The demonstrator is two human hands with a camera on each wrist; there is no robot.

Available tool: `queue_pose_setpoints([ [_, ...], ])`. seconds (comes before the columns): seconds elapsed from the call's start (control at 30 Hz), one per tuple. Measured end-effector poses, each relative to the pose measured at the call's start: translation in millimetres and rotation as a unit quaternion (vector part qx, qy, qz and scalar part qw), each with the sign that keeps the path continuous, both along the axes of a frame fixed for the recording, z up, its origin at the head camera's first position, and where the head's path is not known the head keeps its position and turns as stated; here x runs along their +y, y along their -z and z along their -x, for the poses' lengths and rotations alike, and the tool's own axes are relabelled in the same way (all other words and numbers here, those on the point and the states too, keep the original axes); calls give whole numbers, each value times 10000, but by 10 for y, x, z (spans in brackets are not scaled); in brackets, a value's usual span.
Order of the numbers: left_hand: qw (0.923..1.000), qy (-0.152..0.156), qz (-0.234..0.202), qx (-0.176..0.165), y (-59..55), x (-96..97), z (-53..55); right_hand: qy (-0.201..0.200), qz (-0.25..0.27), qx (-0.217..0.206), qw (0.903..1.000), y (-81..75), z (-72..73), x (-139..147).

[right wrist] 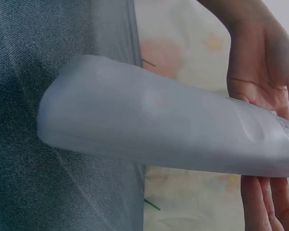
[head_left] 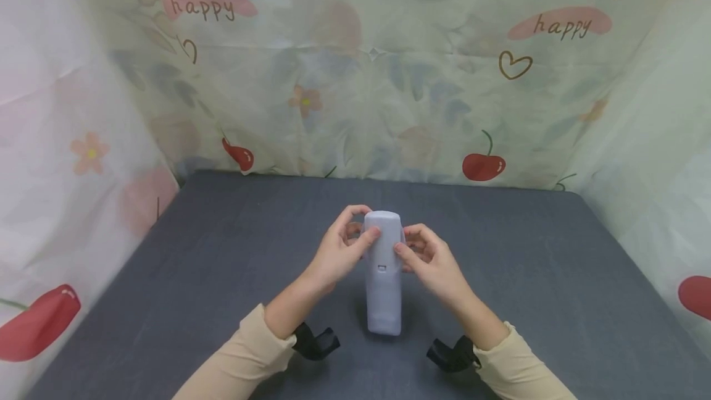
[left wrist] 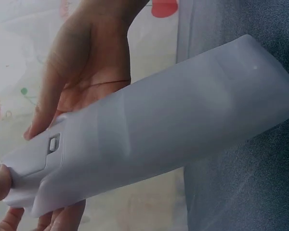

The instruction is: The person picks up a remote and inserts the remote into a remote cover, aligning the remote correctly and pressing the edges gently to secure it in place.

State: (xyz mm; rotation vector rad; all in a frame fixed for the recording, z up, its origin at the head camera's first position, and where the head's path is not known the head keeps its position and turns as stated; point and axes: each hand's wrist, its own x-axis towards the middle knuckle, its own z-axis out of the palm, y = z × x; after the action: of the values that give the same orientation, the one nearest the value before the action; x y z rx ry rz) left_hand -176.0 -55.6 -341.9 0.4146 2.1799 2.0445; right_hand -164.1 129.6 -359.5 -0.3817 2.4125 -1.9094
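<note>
A long white plastic device (head_left: 383,301), rounded at its ends and too plain to name more exactly, stands almost upright between the two hands. A small rectangular latch (left wrist: 53,144) and a panel seam show near its upper end in the left wrist view. My left hand (head_left: 339,249) grips the top left, thumb on the near face and fingers around the far side. On the right edge, a little lower, my right hand (head_left: 436,261) holds it with the thumb in front and curled fingers behind. In the right wrist view the device's smooth lower body (right wrist: 168,120) fills the middle.
A dark grey cloth-covered table (head_left: 250,227) lies under the hands. Printed curtains (head_left: 378,79) with cherries, hearts and flowers enclose its back and sides. Black wrist mounts (head_left: 316,343) stick out below both forearms, close to the device's lower end.
</note>
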Motion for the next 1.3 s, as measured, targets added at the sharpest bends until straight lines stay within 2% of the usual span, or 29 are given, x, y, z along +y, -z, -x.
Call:
queue_pose_setpoints([
  [0.2, 9972, 744, -47, 69, 21, -73, 42, -306, 529, -120, 9981, 2, 25, 72],
  [0.3, 9942, 1060, -111, 130, 35, -101, 58, -335, 574, -58, 9978, 6, 33, 79],
  [0.37, 9923, 1217, -114, 215, 44, -114, 62, -208, 427, 238, 9986, 16, 34, 65],
  [0.43, 9907, 1324, -134, 272, 51, -120, 64, 13, 138, 738, 9972, 30, 33, 42],
  [0.5, 9896, 1388, -132, 339, 58, -125, 64, 228, -149, 1279, 9914, 45, 34, 21],
  [0.57, 9889, 1428, -131, 383, 63, -131, 62, 418, -381, 1639, 9849, 50, 32, 4],
  [0.63, 9881, 1471, -112, 426, 67, -137, 63, 524, -487, 1646, 9838, 44, 30, -1],
  [0.77, 9850, 1656, -89, 472, 69, -153, 63, 540, -627, 1074, 9908, -7, 15, 22],
  [0.9, 9815, 1836, -25, 546, 64, -173, 52, 287, -791, 571, 9948, -69, 9, 66],
  [1.03, 9780, 1965, 77, 693, 70, -175, 49, 27, -941, 426, 9946, -93, 28, 105],
  [1.1, 9765, 2013, 117, 761, 80, -170, 54, -38, -1073, 537, 9928, -86, 39, 116],
  [1.2, 9755, 2031, 145, 830, 93, -161, 64, 11, -1317, 920, 9870, -56, 54, 114],
  [1.3, 9768, 1952, 204, 856, 99, -159, 72, 212, -1589, 1581, 9743, -23, 57, 97],
])
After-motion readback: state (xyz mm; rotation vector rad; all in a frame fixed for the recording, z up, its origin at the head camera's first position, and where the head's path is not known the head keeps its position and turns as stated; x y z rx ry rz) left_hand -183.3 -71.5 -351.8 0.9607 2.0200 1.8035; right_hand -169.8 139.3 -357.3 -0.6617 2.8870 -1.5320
